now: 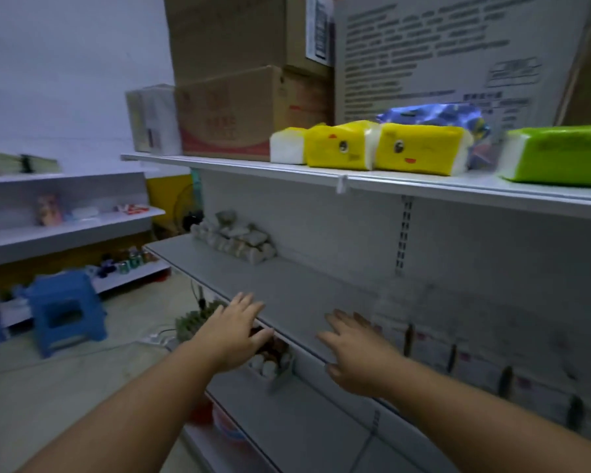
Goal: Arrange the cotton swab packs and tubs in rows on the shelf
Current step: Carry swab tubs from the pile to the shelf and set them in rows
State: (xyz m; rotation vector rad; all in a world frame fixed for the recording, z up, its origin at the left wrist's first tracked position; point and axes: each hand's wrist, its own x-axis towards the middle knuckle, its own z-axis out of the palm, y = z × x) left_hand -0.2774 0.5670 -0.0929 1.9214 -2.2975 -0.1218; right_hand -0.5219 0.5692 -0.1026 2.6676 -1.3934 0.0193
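A grey metal shelf (297,295) runs from back left to front right at the middle of the head view. At its right end stand several blurred clear packs (471,363), likely cotton swab packs, in a row. A heap of small packs (234,238) lies at the shelf's far left end. My left hand (234,332) hovers at the shelf's front edge, fingers spread, holding nothing. My right hand (359,353) is over the shelf next to the blurred packs, fingers apart and empty.
Above, an upper shelf (355,180) carries yellow tissue packs (386,148), a green pack (560,155) and cardboard boxes (239,110). Below the edge sits a tray of small items (270,363). A blue stool (65,308) stands on the floor at left.
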